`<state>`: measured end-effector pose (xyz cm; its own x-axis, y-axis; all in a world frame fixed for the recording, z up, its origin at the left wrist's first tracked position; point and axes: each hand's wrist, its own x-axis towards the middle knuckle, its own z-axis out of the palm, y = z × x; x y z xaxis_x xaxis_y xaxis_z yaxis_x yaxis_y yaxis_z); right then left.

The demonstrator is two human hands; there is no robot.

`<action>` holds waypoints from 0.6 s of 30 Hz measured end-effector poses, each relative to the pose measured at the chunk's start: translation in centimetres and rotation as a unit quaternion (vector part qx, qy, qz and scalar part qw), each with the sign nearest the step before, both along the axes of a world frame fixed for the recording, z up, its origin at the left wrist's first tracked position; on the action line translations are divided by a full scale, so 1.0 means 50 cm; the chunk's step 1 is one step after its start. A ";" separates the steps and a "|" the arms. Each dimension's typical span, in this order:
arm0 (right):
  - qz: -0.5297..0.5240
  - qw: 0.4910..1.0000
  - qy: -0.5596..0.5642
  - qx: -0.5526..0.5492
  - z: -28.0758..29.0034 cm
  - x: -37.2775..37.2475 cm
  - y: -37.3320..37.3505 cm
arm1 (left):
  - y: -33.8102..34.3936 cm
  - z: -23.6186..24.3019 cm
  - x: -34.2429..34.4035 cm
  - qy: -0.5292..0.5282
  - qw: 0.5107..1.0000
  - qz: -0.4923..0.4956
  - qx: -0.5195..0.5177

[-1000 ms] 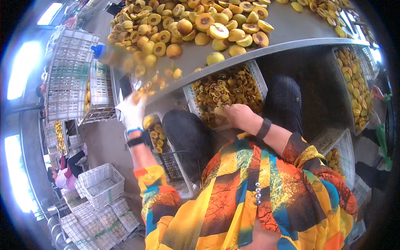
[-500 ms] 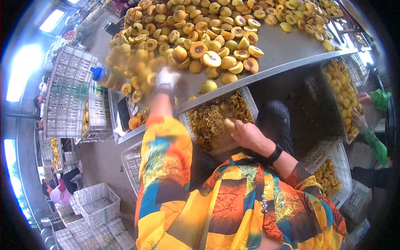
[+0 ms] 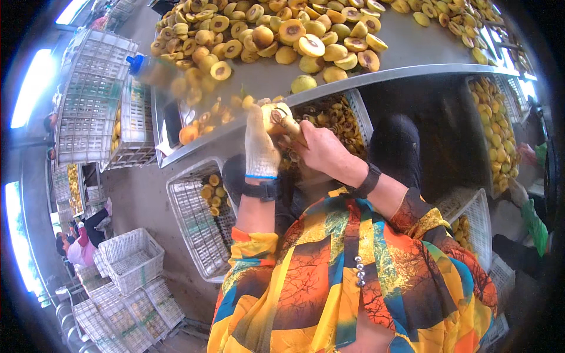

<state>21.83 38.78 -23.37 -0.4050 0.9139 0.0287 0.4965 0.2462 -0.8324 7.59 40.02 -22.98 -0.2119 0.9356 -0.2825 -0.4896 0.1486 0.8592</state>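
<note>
In a white knit glove, my left hand [image 3: 262, 147] is closed around a yellow peach half [image 3: 268, 112] in front of the table's edge. My bare right hand [image 3: 329, 152] grips a pitting tool by its light wooden handle [image 3: 292, 128]. The tool's thin metal loop touches the cut face of the peach half. Beneath both hands, partly covered by them, a white crate [image 3: 364, 120] holds brownish fruit scraps [image 3: 338, 117]. Many more peach halves [image 3: 288, 32] are heaped on the metal table [image 3: 406, 53], some cut side up.
A blue-capped bottle [image 3: 136, 63] lies at the table's left end. Below it, a white basket [image 3: 197, 235] holds several peach halves. White crates [image 3: 88, 112] stack up at left. At right, a co-worker's green sleeve [image 3: 534, 226] shows beside a crate of fruit [image 3: 494, 135].
My left hand has come back from the heap on the table to my right hand, now with a peach half in it. The pitting tool now meets that half.
</note>
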 end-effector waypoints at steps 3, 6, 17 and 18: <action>-0.012 1.000 -0.006 -0.002 -0.003 0.007 -0.010 | -0.002 -0.015 0.021 0.065 0.997 0.020 0.047; -0.014 1.000 -0.006 -0.002 -0.007 0.008 -0.024 | -0.004 -0.010 0.045 0.111 0.990 0.056 0.064; 0.064 0.992 -0.044 -0.100 0.008 0.016 -0.024 | 0.011 -0.025 0.028 -0.028 0.997 -0.005 -0.075; 0.063 0.987 -0.043 -0.145 0.011 0.018 -0.021 | 0.014 -0.033 0.030 -0.002 0.998 0.006 -0.067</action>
